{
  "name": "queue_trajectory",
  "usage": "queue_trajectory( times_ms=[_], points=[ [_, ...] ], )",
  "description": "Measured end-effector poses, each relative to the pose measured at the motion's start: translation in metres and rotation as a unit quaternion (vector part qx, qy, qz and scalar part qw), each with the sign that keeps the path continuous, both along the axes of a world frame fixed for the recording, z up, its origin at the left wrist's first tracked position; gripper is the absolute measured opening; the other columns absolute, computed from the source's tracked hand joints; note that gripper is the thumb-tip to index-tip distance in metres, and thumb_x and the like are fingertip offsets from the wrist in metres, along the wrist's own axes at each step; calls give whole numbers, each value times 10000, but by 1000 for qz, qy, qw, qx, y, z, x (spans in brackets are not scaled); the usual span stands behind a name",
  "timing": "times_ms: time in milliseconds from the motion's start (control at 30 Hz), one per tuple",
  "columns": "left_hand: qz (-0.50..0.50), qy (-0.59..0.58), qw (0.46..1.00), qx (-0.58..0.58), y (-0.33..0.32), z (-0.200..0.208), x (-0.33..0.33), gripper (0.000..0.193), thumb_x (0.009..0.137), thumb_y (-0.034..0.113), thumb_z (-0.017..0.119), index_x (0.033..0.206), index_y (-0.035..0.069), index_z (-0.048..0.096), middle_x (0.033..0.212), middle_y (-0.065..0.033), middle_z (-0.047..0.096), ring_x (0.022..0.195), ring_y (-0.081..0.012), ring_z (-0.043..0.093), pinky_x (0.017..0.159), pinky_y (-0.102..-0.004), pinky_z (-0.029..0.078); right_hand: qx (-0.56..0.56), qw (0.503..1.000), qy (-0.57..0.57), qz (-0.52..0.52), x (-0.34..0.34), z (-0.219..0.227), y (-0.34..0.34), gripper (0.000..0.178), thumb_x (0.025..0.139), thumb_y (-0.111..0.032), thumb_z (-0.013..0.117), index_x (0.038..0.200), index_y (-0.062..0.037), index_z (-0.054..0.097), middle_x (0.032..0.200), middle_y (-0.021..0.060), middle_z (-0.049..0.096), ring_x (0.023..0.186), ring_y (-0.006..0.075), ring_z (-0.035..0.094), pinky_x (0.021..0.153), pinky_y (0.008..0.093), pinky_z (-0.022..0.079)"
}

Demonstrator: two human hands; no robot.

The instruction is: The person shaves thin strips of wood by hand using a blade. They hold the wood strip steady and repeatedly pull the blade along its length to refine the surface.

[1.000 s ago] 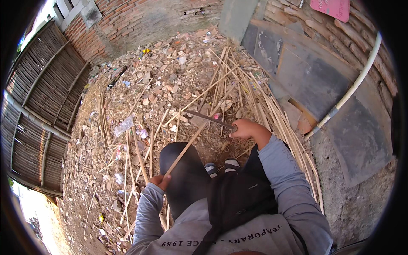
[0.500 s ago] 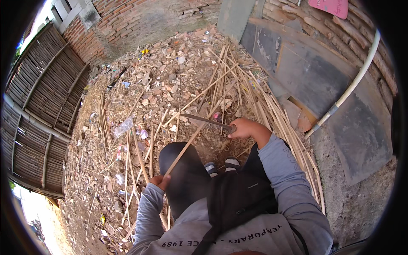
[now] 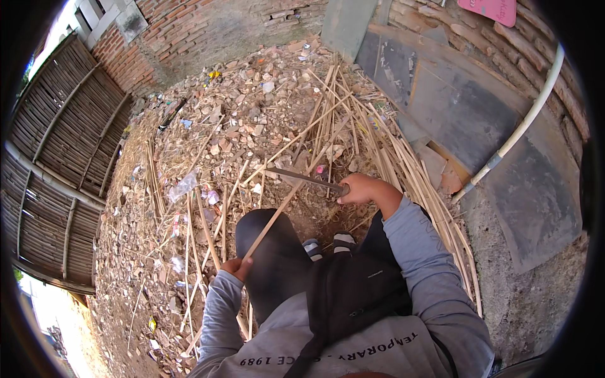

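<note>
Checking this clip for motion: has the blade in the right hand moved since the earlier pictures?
Yes: the blade has shifted slightly left, judged against the white chip near its tip.

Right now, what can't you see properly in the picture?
All in the head view:
Near end of the stick: hidden by the left hand.
Handle of the blade: mostly covered by the right hand.
Feet: partly hidden by the bag.
Pink sign: cut off by the top edge.
Small scraps: too tiny to tell.
</note>
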State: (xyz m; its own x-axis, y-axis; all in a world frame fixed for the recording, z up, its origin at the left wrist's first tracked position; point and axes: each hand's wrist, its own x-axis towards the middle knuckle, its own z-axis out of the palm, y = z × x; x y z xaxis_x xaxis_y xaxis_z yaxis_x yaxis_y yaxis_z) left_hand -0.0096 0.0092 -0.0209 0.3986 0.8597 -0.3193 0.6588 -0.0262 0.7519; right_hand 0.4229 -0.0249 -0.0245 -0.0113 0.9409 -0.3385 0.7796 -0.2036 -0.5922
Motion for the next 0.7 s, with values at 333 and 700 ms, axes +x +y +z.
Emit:
queue_trajectory(
  times_ms=[333,700],
  points=[
    [-9,40,999,-4,3,1,-1,488,851,437,613,905,-46,663,703,-57,631,677,-112,557,632,-270,447,-2,999,-49,-7,1,-7,0,499,692,-407,711,1034,-54,630,968,174,629,944,326,595,794,409,460],
    [-8,30,1000,-6,3,-1,-1,454,863,407,609,896,-43,662,706,-53,637,677,-111,563,637,-267,450,-17,1000,-22,3,-2,0,-1,420,688,-371,726,966,-66,651,875,160,643,867,323,615,741,408,466]
  ],
)
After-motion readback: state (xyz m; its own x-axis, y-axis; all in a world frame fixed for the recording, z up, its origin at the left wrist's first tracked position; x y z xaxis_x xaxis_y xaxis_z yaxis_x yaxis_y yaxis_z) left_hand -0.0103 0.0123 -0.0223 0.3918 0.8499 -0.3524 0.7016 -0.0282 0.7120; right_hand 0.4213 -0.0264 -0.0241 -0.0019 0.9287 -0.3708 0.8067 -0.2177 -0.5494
